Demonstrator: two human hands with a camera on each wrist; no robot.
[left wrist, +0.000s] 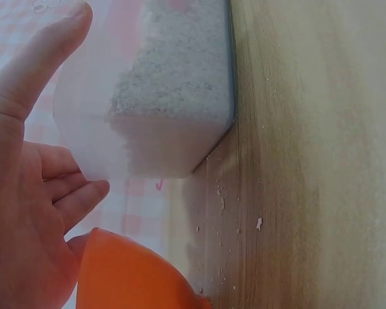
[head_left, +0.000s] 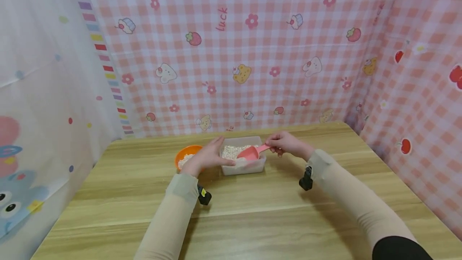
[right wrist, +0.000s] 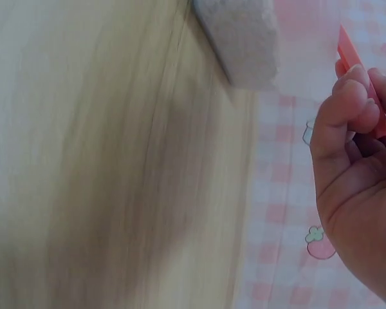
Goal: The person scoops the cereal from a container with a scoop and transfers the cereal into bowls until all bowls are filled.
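Note:
A translucent white plastic box (head_left: pixel 243 168) filled with pale, oat-like flakes (head_left: pixel 232 151) stands near the back of the table. My left hand (head_left: pixel 207 156) holds its left end, thumb at the near rim and fingers round the far side. In the left wrist view, those fingers (left wrist: pixel 80 199) lie against the box wall. My right hand (head_left: pixel 286 143) pinches the handle of a pink scoop (head_left: pixel 250 153), whose bowl is inside the box, over the flakes. Whether the scoop holds flakes is hard to tell. In the right wrist view, the scoop handle (right wrist: pixel 354 55) shows between thumb and fingers.
An orange bowl (head_left: pixel 189 149) with some flakes in it stands left of the box, partly behind my left hand. Small crumbs (left wrist: pixel 259 223) lie on the wooden table (head_left: pixel 245 220). A pink checked curtain (head_left: pixel 231 59) hangs behind the table's back edge.

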